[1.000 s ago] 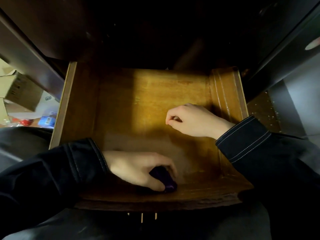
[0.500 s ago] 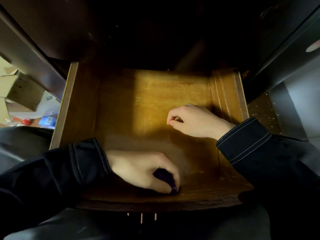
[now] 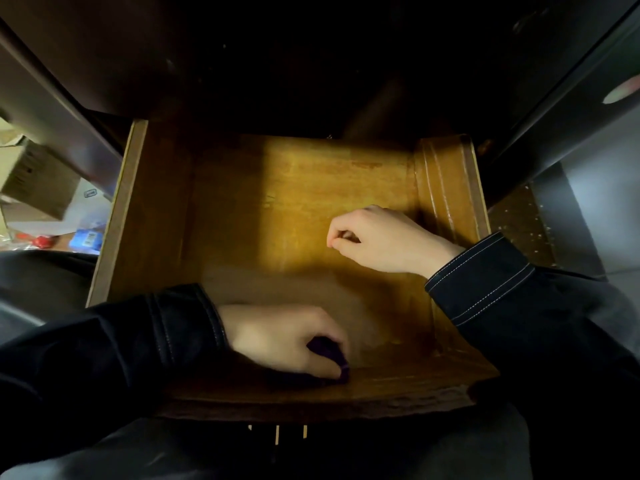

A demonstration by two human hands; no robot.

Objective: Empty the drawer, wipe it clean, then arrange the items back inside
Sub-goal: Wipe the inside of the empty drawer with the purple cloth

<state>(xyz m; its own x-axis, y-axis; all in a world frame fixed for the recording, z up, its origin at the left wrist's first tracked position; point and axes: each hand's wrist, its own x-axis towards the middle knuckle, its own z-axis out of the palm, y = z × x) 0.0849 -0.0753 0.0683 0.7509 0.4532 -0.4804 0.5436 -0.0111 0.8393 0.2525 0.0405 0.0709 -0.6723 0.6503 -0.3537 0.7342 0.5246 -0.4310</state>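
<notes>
Pressing a dark purple cloth [image 3: 329,355], bunched under the curled fingers of the left hand [image 3: 277,337], into the near front edge of the bare wooden drawer [image 3: 117,216], evidently mid-wipe, with the right hand [image 3: 384,237] resting fisted and seemingly empty on its lit floor, likely as a brace.

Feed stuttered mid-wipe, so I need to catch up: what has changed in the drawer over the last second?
Hardly anything. The left hand, gripping the dark purple cloth, edged slightly right along the front of the drawer, then came back. The right hand stayed curled on the drawer floor, and the drawer itself did not move.
</notes>
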